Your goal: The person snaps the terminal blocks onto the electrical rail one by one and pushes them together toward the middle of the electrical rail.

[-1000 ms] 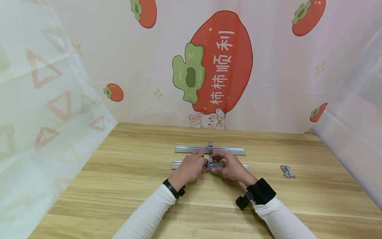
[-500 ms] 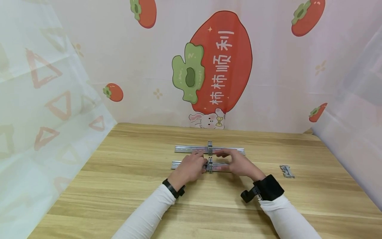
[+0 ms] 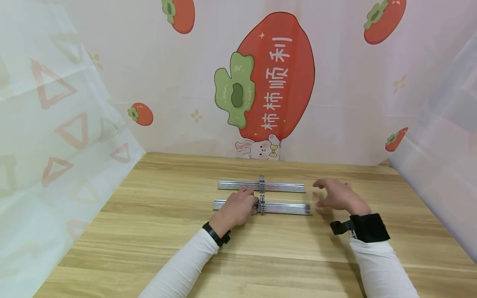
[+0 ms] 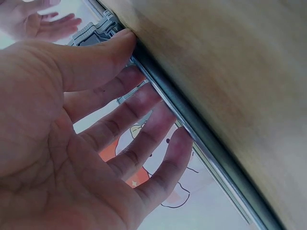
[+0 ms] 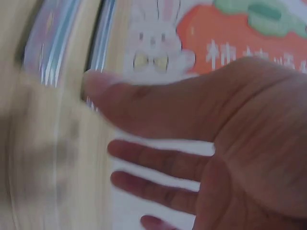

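My left hand (image 3: 237, 209) grips the nearer metal DIN rail (image 3: 287, 208) left of its middle. In the left wrist view, the thumb lies on one edge of that rail (image 4: 211, 146) and the other fingers touch the opposite edge. Grey terminal blocks (image 3: 262, 205) sit upright on the rail, just right of the left hand. Beyond the right ends of the rails is my right hand (image 3: 337, 195), fingers spread and nothing held. It is blurred in the right wrist view. The loose grey terminal block seen earlier on the right is hidden behind the right hand and wrist.
Behind the gripped rail lies a second DIN rail (image 3: 287, 187), roughly parallel, with grey terminal blocks (image 3: 262, 183) at its middle. Both rest on a wooden table (image 3: 179, 182). A printed cloth (image 3: 335, 103) hangs along the table's back edge.
The right hand has let go of the terminal blocks on the near rail and moved right, past the rail ends, now covering the loose block. My left hand stays in place.
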Motion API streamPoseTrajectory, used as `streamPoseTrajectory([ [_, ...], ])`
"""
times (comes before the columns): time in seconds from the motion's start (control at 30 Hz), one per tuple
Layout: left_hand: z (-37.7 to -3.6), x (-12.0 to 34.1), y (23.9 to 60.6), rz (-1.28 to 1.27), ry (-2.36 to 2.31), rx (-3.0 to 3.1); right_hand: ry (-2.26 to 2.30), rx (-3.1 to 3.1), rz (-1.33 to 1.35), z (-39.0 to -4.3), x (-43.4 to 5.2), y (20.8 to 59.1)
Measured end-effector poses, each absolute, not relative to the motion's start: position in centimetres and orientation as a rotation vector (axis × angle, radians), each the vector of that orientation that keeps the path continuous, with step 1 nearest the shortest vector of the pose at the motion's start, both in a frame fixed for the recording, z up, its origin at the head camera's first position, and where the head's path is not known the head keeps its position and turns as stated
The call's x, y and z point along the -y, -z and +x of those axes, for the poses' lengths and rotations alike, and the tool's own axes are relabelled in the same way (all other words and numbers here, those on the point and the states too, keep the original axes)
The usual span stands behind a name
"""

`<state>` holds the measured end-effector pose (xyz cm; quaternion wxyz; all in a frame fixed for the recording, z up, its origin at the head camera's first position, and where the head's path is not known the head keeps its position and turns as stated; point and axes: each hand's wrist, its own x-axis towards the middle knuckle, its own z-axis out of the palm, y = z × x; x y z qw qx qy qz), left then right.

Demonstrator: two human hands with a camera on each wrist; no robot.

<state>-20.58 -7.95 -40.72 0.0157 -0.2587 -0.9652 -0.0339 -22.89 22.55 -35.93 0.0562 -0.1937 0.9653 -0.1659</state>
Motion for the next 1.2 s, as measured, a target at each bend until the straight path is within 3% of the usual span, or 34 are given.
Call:
streamPoseTrajectory([
  [0.33, -20.6, 8.0, 40.5, -0.805, 0.120, 3.012, 0.332, -2.839, -0.332, -22.9, -27.4, 35.7],
  [0.8, -20.5, 8.0, 40.5, -0.815, 0.138, 3.012, 0.402, -2.604, -0.151, -22.6, -29.1, 36.6],
  [1.2, -20.5, 8.1, 40.5, -0.819, 0.128, 3.009, 0.433, -2.710, -0.186, -22.7, -29.5, 36.9],
])
